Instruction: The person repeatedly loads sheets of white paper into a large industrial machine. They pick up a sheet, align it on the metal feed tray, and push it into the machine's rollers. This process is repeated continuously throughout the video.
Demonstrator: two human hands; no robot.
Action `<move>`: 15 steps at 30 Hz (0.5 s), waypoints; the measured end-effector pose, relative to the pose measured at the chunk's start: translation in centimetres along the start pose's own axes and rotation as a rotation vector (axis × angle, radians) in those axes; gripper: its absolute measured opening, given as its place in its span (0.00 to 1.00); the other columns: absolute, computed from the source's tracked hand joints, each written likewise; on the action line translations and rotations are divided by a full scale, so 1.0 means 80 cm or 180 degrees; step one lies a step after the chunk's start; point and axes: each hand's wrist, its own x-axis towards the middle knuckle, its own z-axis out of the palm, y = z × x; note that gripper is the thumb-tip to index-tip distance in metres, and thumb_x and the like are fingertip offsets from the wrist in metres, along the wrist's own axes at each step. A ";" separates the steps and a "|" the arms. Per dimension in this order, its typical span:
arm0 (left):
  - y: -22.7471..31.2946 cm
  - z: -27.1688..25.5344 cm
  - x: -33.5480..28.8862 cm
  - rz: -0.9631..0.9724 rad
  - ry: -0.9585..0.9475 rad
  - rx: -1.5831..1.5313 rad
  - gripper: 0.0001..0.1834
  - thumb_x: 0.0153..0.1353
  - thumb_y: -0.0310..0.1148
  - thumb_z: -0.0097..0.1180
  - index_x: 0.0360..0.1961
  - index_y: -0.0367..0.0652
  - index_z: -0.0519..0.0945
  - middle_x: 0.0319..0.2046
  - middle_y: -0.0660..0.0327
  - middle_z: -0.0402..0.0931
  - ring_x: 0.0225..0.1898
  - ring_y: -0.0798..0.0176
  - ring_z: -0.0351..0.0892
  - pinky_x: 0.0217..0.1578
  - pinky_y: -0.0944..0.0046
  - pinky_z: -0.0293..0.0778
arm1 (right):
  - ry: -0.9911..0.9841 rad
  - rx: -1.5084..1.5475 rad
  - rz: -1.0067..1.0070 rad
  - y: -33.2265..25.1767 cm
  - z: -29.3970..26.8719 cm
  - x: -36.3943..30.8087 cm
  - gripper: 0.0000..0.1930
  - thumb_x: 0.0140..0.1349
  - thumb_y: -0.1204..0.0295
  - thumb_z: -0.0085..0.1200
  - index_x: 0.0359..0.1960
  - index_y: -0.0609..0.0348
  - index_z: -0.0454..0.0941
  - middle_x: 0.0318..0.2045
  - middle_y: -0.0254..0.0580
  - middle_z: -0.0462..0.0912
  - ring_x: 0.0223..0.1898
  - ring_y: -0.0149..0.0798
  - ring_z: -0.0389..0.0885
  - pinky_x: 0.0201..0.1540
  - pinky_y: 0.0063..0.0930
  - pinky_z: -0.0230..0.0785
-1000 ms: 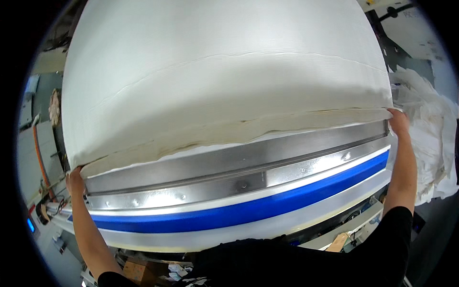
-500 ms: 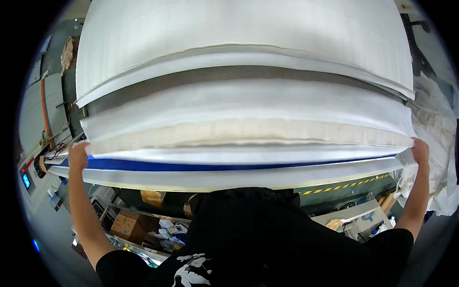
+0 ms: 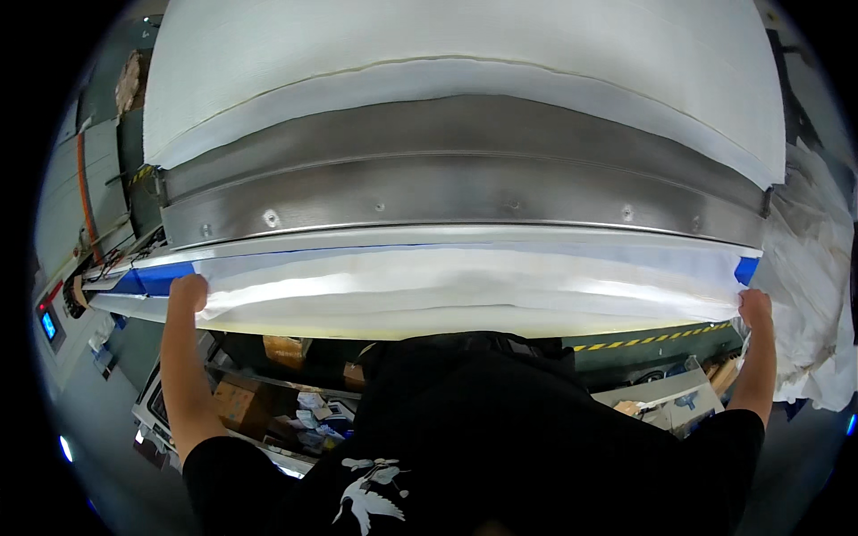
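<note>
A thin white fabric sheet (image 3: 465, 279) stretches across in front of me, with blue faintly showing through it. My left hand (image 3: 188, 293) is closed on its left end, and my right hand (image 3: 755, 306) pinches the right end. Under the sheet runs a blue strip (image 3: 156, 280), bare only at both ends. Beyond lies a wide grey metal plate (image 3: 447, 192) with several small round marks along it. Farther back, a large white quilted-looking fabric (image 3: 465, 31) covers the surface, its near edge lying over the metal.
Crumpled whitish sheeting (image 3: 804, 277) hangs at the right. Below the bench's near edge are a cardboard box (image 3: 239, 402) and a light-coloured cabinet (image 3: 661, 397). A small lit screen (image 3: 49, 330) stands at far left, near an upright orange hose (image 3: 84, 196).
Both hands have brought the white sheet toward me and down onto the blue strip, the left hand also shifting right. The metal plate is uncovered, and the beige band on the sheet no longer shows.
</note>
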 end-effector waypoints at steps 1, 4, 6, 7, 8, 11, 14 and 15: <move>0.001 0.008 0.007 -0.0022 0.0042 -0.0001 0.09 0.48 0.29 0.52 0.31 0.45 0.82 0.37 0.57 0.79 0.45 0.53 0.76 0.49 0.48 0.66 | 0.0095 0.0033 -0.0061 0.000 0.007 0.003 0.08 0.52 0.70 0.46 0.27 0.52 0.79 0.27 0.42 0.80 0.36 0.46 0.78 0.40 0.44 0.68; 0.006 -0.001 0.012 -0.0581 0.0759 -0.0455 0.12 0.53 0.36 0.50 0.35 0.44 0.82 0.40 0.53 0.78 0.44 0.53 0.77 0.47 0.50 0.68 | 0.0487 -0.0346 -0.0221 0.049 0.101 0.012 0.08 0.53 0.67 0.46 0.24 0.51 0.79 0.26 0.41 0.80 0.32 0.47 0.78 0.34 0.43 0.67; -0.013 0.016 0.008 -0.1148 0.0709 -0.0769 0.13 0.56 0.37 0.48 0.35 0.43 0.82 0.40 0.53 0.78 0.44 0.50 0.77 0.47 0.52 0.67 | 0.0248 -0.0329 -0.0214 0.059 0.117 0.026 0.07 0.51 0.70 0.47 0.25 0.51 0.79 0.28 0.41 0.80 0.33 0.44 0.78 0.35 0.40 0.69; -0.025 0.029 0.001 -0.1245 0.0639 -0.0643 0.11 0.56 0.33 0.49 0.33 0.43 0.82 0.39 0.53 0.79 0.44 0.50 0.77 0.46 0.54 0.70 | 0.0221 -0.0351 -0.0175 0.049 0.106 0.035 0.07 0.52 0.70 0.47 0.25 0.53 0.78 0.28 0.43 0.79 0.33 0.47 0.77 0.36 0.41 0.69; -0.027 0.014 -0.006 -0.1289 0.0407 -0.0740 0.13 0.58 0.34 0.45 0.37 0.48 0.82 0.44 0.57 0.78 0.45 0.55 0.78 0.43 0.56 0.72 | 0.0224 -0.0190 -0.0183 0.048 0.103 0.030 0.07 0.51 0.71 0.47 0.24 0.54 0.78 0.28 0.45 0.79 0.34 0.48 0.77 0.37 0.42 0.69; -0.048 0.001 -0.021 -0.1672 0.1150 -0.0984 0.09 0.55 0.31 0.48 0.35 0.44 0.79 0.38 0.54 0.79 0.41 0.52 0.79 0.40 0.55 0.74 | 0.0268 0.0028 -0.0171 0.032 0.087 0.024 0.05 0.50 0.73 0.48 0.24 0.56 0.78 0.28 0.48 0.79 0.35 0.50 0.77 0.38 0.43 0.69; -0.065 0.007 -0.036 -0.2115 0.1437 -0.1388 0.10 0.56 0.30 0.46 0.38 0.47 0.75 0.38 0.55 0.78 0.42 0.50 0.78 0.40 0.54 0.74 | 0.0218 0.0164 -0.0122 0.016 0.058 0.022 0.04 0.46 0.75 0.50 0.23 0.57 0.77 0.27 0.49 0.79 0.35 0.51 0.77 0.38 0.42 0.69; -0.064 0.004 -0.036 -0.2140 0.1408 -0.1516 0.10 0.55 0.29 0.46 0.38 0.47 0.75 0.39 0.55 0.77 0.43 0.50 0.77 0.41 0.54 0.74 | 0.0167 0.0216 -0.0062 0.018 0.052 0.017 0.03 0.45 0.75 0.51 0.22 0.57 0.77 0.27 0.49 0.79 0.35 0.51 0.77 0.38 0.42 0.69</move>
